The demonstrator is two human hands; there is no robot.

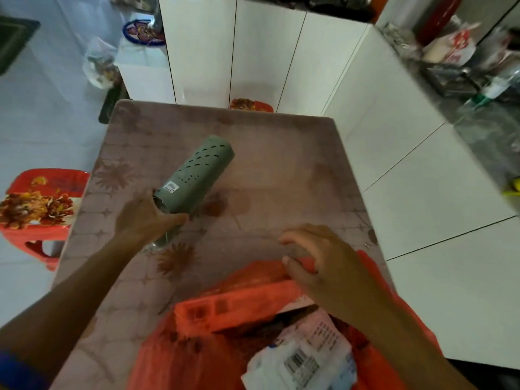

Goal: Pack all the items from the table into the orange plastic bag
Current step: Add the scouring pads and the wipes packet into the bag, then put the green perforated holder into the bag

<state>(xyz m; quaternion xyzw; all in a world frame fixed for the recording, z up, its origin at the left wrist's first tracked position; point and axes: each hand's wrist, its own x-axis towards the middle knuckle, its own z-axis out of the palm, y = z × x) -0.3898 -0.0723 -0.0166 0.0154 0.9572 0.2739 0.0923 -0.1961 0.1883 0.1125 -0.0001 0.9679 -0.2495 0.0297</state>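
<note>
A grey-green perforated cylinder (194,177) lies tilted on the brown flower-patterned table (281,175). My left hand (146,218) grips its near end, where clear wrapping shows beneath. The orange plastic bag (180,358) sits open at the table's near edge. Inside it are a long orange box (239,305) and white printed packets (306,356). My right hand (318,257) rests on the bag's far rim, fingers curled and pinching the orange plastic.
A red stool with a flower print (39,209) stands left of the table; another red stool (250,105) peeks out behind the far edge. White cabinets (253,52) lie beyond, and a cluttered counter (464,60) at the right.
</note>
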